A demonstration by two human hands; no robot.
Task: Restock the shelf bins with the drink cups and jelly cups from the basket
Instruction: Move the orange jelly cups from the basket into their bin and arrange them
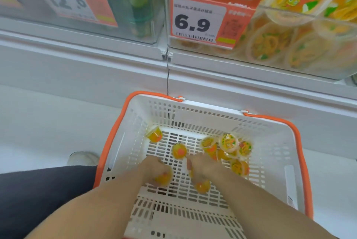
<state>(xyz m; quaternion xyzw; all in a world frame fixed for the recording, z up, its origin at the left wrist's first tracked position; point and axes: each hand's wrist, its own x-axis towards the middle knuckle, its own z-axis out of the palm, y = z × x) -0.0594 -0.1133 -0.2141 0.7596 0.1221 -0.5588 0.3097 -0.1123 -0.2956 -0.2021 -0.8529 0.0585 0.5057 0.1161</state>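
Both your hands are down in the white basket [274, 142]. Your left hand [154, 169] curls round a jelly cup [163, 178]; fingers blurred, cup half hidden. Your right hand [201, 167] sits over another jelly cup [202, 186], but motion blur hides the fingers, so I can't tell if it grips. Loose cups lie on the basket floor: one at far left [155, 134], one mid [179, 151], a cluster at right [229, 149]. The orange-cup shelf bin [309, 69] above right is cut off by the frame edge. Left bin [135, 3] holds green items, too blurred to identify.
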